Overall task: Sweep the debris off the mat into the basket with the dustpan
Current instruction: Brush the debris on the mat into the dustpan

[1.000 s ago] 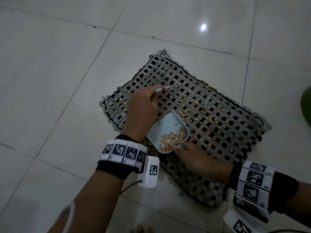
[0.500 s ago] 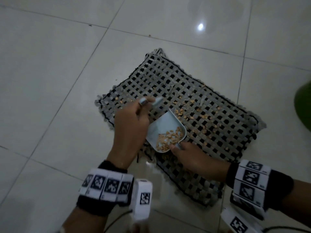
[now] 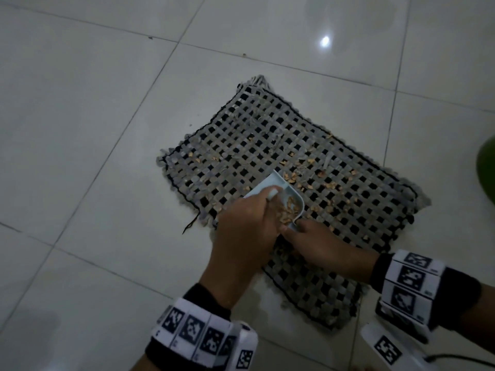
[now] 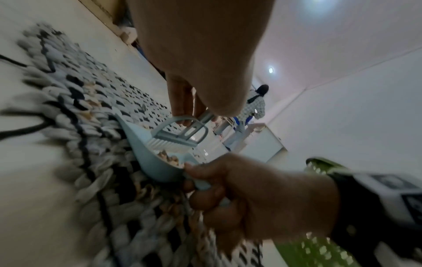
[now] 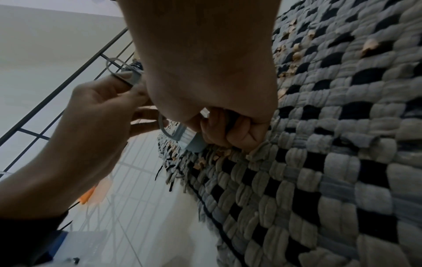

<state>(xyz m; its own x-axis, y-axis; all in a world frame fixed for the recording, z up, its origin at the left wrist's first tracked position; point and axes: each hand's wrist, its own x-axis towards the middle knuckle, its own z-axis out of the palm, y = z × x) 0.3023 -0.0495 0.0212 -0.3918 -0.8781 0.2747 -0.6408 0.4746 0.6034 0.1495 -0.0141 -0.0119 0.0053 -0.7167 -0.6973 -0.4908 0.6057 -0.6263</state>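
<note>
A grey and black woven mat [image 3: 267,135] lies on the tiled floor with tan debris [image 3: 329,184] scattered over its middle. A light blue dustpan [image 3: 270,183] rests on the mat's near part with a heap of debris [image 3: 290,210] inside. My right hand [image 3: 294,227] grips the dustpan's handle at its near end. My left hand [image 3: 270,199] holds a small brush [image 4: 173,139] whose white bristles stand inside the pan. The right wrist view shows the brush [image 5: 187,135] beside my curled right fingers [image 5: 237,130]. A green basket [image 3: 488,172] shows at the right edge.
Pale floor tiles [image 3: 93,129] surround the mat on all sides. A person [image 4: 255,104] stands far off in the room in the left wrist view. A black wire grid [image 5: 57,86] stands to the left in the right wrist view.
My left hand has drawn the brush back from the mat's far left part into the dustpan. My right hand keeps its hold on the dustpan handle.
</note>
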